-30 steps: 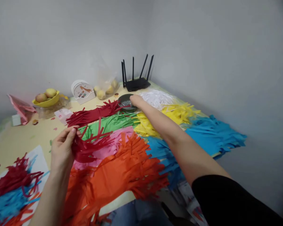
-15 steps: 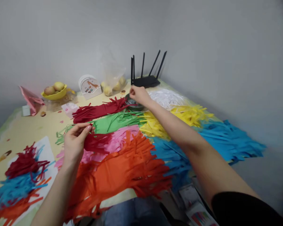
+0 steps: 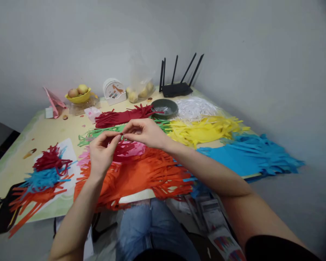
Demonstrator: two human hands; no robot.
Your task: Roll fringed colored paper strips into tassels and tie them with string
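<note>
Pinching a dark red paper strip (image 3: 122, 137) between them, the left hand (image 3: 103, 152) and right hand (image 3: 143, 132) meet fingertip to fingertip above the pink fringe (image 3: 136, 148) and orange fringe (image 3: 141, 174) — yellow fringe (image 3: 203, 128) and blue fringe (image 3: 247, 156) spread rightward across the counter (image 3: 40, 134).

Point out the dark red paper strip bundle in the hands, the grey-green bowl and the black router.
dark red paper strip bundle (image 3: 124, 147), head view, on its loose strips below the fingers.
grey-green bowl (image 3: 166, 112), head view, on its front wall.
black router (image 3: 178, 89), head view, on its flat body.
</note>
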